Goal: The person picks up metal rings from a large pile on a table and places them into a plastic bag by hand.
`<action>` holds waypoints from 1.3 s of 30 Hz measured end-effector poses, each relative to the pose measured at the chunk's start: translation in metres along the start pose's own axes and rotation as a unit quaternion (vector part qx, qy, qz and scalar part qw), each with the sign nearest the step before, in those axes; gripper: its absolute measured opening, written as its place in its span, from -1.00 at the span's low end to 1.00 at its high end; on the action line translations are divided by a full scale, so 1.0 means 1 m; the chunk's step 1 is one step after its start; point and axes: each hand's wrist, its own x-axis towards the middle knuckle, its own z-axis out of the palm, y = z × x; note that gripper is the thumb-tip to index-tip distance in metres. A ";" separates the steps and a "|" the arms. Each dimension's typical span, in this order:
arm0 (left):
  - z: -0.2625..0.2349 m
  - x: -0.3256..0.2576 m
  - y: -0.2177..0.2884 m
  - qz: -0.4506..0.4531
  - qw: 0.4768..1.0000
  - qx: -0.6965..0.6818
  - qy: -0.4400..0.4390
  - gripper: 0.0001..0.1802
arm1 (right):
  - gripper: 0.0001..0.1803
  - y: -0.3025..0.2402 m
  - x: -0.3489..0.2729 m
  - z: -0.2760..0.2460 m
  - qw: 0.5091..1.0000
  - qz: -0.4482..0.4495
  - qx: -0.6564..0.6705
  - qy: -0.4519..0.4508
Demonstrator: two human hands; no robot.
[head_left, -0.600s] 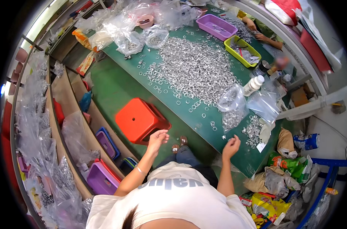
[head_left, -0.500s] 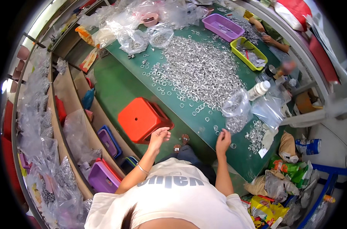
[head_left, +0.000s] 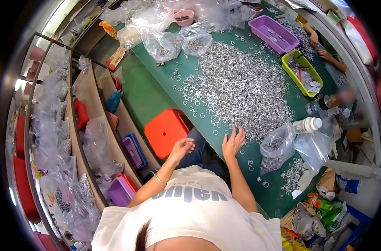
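A wide heap of small silver metal rings (head_left: 245, 83) covers the middle of the green table (head_left: 165, 79). My right hand (head_left: 234, 143) is over the table's near edge, beside the loose rings at the heap's front. Its fingers are spread and nothing shows in them. My left hand (head_left: 182, 148) is off the table, just in front of a red plastic stool (head_left: 163, 133). Its fingers are curled together, and whatever they may hold cannot be made out. A clear plastic bag of rings (head_left: 276, 146) lies right of my right hand.
A white bottle (head_left: 307, 125), a purple basket (head_left: 274, 35) and a yellow-green basket (head_left: 301, 75) line the far right side. Another person's hands (head_left: 314, 39) work beyond them. Shelves with bagged parts (head_left: 52, 125) stand at left. Clear bags (head_left: 157, 33) crowd the far end.
My right hand has moved left and forward to the heap's near edge, and its fingers have spread. My left hand stays curled. The whole view has shifted, with the table now further right.
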 end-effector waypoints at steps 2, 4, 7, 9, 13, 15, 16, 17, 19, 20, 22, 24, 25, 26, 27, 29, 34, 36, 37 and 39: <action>0.001 0.031 0.010 0.001 0.999 0.030 -0.023 -0.72 | -0.42 -0.005 0.000 0.007 0.997 0.062 -0.037 0.021; 0.002 0.058 0.032 0.002 0.997 0.060 -0.045 -0.74 | -0.44 -0.008 0.014 0.014 0.995 0.085 -0.039 0.033; -0.009 0.100 0.050 0.013 0.994 0.089 -0.061 -0.76 | -0.48 -0.015 0.033 0.026 0.991 0.108 -0.031 0.071; -0.028 0.121 0.057 0.023 0.997 0.062 -0.045 -0.76 | -0.51 -0.025 0.042 0.034 0.988 0.113 -0.024 0.098; -0.063 0.177 0.058 0.073 0.995 0.064 -0.015 -0.79 | -0.61 -0.057 0.073 0.057 0.994 0.091 0.013 0.053; -0.078 0.207 0.066 0.115 0.988 0.097 -0.022 -0.79 | -0.66 -0.076 0.085 0.074 0.995 0.080 0.054 0.036; -0.082 0.220 0.071 0.137 0.984 0.111 -0.024 -0.78 | -0.67 -0.085 0.092 0.080 0.995 0.078 0.055 0.027; -0.086 0.228 0.074 0.172 0.971 0.167 -0.019 -0.78 | -0.67 -0.094 0.099 0.086 0.995 0.076 0.056 0.018; -0.084 0.233 0.103 0.248 0.928 0.277 -0.012 -0.77 | -0.68 -0.111 0.113 0.095 0.996 0.077 0.050 -0.018; -0.086 0.240 0.107 0.268 0.919 0.290 -0.012 -0.75 | -0.68 -0.117 0.117 0.100 0.996 0.070 0.032 -0.034; -0.093 0.252 0.109 0.311 0.897 0.315 -0.009 -0.72 | -0.69 -0.120 0.118 0.117 0.997 0.070 0.009 -0.044; -0.101 0.260 0.110 0.337 0.882 0.330 -0.005 -0.72 | -0.71 -0.122 0.113 0.124 0.996 0.081 -0.015 -0.036; -0.106 0.264 0.109 0.352 0.873 0.338 -0.002 -0.71 | -0.72 -0.125 0.112 0.126 0.996 0.085 -0.026 -0.030; -0.110 0.267 0.110 0.374 0.865 0.334 -0.006 -0.70 | -0.75 -0.127 0.112 0.126 0.996 0.086 -0.021 -0.019; -0.111 0.272 0.114 0.400 0.856 0.327 -0.010 -0.68 | -0.76 -0.125 0.111 0.126 0.997 0.073 -0.024 -0.013; -0.115 0.280 0.120 0.440 0.836 0.325 -0.041 -0.66 | -0.77 -0.119 0.103 0.129 0.998 0.052 -0.031 -0.002; -0.105 0.305 0.138 0.524 0.737 0.384 -0.185 -0.62 | -0.83 -0.121 0.089 0.130 0.998 0.032 -0.045 0.034; -0.114 0.310 0.125 0.524 0.698 0.439 -0.213 -0.59 | -0.83 -0.131 0.082 0.129 0.993 0.066 -0.063 0.078; -0.117 0.311 0.122 0.525 0.678 0.463 -0.224 -0.57 | -0.83 -0.135 0.080 0.127 0.989 0.080 -0.073 0.100; -0.128 0.305 0.116 0.525 0.687 0.449 -0.224 -0.56 | -0.80 -0.136 0.074 0.125 0.982 0.090 -0.091 0.141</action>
